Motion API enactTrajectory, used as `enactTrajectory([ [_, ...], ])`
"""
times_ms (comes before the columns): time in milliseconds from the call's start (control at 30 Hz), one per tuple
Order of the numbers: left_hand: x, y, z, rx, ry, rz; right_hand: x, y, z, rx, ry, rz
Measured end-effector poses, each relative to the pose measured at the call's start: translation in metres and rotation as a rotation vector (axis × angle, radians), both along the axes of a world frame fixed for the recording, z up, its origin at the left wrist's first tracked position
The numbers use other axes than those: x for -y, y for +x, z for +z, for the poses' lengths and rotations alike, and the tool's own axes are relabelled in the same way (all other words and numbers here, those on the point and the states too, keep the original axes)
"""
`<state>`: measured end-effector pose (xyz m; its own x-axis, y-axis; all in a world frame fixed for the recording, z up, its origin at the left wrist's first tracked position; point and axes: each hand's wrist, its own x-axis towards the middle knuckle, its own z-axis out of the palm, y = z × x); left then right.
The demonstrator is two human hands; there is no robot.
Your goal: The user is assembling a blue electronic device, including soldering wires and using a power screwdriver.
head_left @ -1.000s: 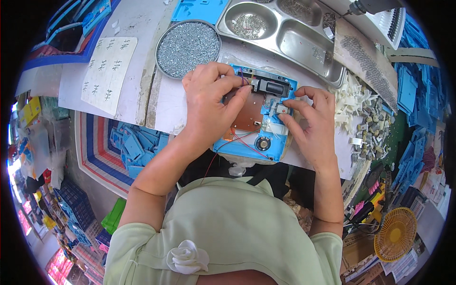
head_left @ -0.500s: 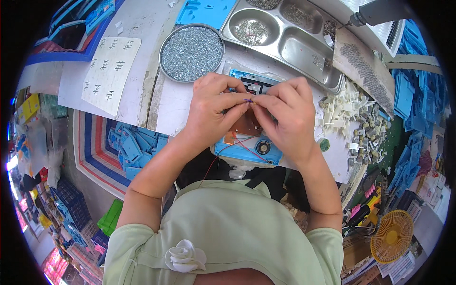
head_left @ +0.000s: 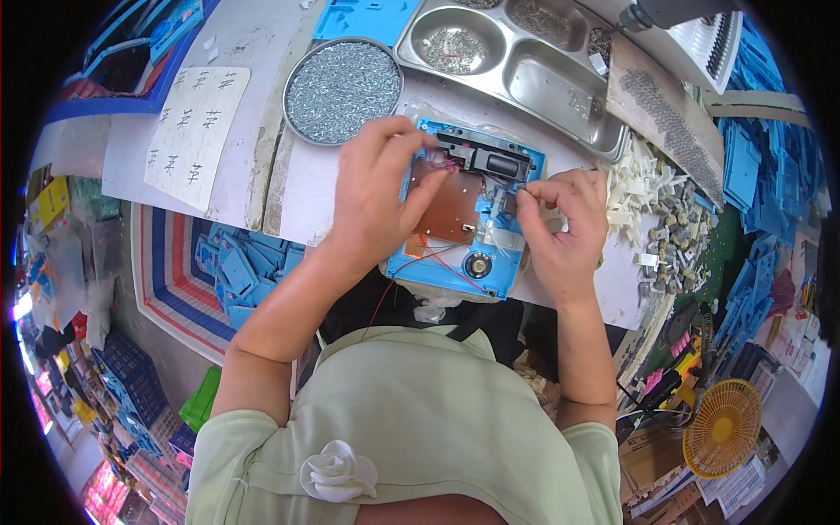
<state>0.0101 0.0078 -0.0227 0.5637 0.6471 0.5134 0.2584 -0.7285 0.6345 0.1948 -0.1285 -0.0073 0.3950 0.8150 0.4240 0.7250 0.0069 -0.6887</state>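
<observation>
A light-blue plastic casing (head_left: 500, 282) lies open in front of me. It holds a brown circuit board (head_left: 451, 206), a black mechanism (head_left: 499, 164), a small round speaker (head_left: 478, 266) and thin red wires (head_left: 437, 255). Above the board's upper left corner, my left hand (head_left: 382, 179) pinches a thin purple wire (head_left: 448, 164) between thumb and fingers. By the casing's right edge, my right hand (head_left: 569, 223) is closed, thumb against forefinger; what lies at those fingertips is too small to name.
A round tray of small metal pins (head_left: 343, 90) stands at the back left, beside a steel compartment tray (head_left: 560, 92) with small parts. White plastic pieces (head_left: 634, 197) and grey parts (head_left: 678, 249) pile up on the right. A handwritten sheet (head_left: 194, 136) lies left.
My hands, together over the casing before, have parted: the left moved slightly left and up, the right moved right and down. The black mechanism and more of the board now show between them.
</observation>
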Motion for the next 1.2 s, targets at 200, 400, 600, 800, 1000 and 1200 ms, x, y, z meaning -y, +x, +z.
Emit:
enactTrajectory([
  [200, 0.036, 0.005, 0.038, 0.089, -0.199, -0.307, 0.003, -0.004, -0.005, -0.046, 0.129, 0.023],
  [400, 0.031, 0.036, 0.030, -0.021, -0.350, -0.343, 0.007, 0.000, -0.005, -0.087, 0.152, 0.032],
  [600, 0.024, 0.041, 0.030, -0.073, -0.303, -0.372, 0.021, 0.005, -0.007, -0.093, 0.120, 0.017],
  [800, 0.023, 0.041, 0.030, -0.059, -0.225, -0.390, 0.157, 0.034, 0.016, -0.142, 0.161, -0.653],
  [1000, 0.024, 0.040, 0.029, -0.162, 0.033, -0.392, 0.290, 0.086, 0.024, -1.007, 0.602, -0.956],
  [1200, 0.027, 0.045, 0.025, -0.208, 0.045, -0.342, 0.310, 0.134, 0.023, -0.511, 0.480, -1.166],
])
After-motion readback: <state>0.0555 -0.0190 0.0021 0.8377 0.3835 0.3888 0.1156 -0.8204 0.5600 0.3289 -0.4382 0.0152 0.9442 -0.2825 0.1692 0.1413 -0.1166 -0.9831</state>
